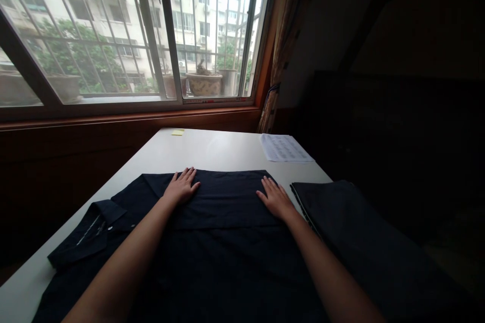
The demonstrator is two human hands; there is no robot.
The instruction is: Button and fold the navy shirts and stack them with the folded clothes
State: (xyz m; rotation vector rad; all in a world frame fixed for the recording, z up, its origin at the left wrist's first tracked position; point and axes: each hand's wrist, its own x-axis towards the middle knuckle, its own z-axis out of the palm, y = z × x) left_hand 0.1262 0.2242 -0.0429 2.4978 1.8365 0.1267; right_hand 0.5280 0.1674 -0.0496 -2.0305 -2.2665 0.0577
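Observation:
A dark navy shirt (223, 207) lies spread on the white table, its collar (102, 217) at the left with a small white button showing. Along the far side of the shirt the cloth is folded over in a long strip. My left hand (181, 186) rests flat on that strip near the far edge, fingers spread. Toward the strip's right end, my right hand (276, 199) presses flat as well, fingers apart. Neither hand grips the cloth. My forearms cover part of the shirt.
Right of the shirt lies another dark folded cloth (341, 212). Printed sheets (286, 148) rest at the table's far right, and a yellow sticky note (178, 132) at its far left. Beyond the white table (220, 149) stand a barred window (212, 35) and a curtain (282, 35).

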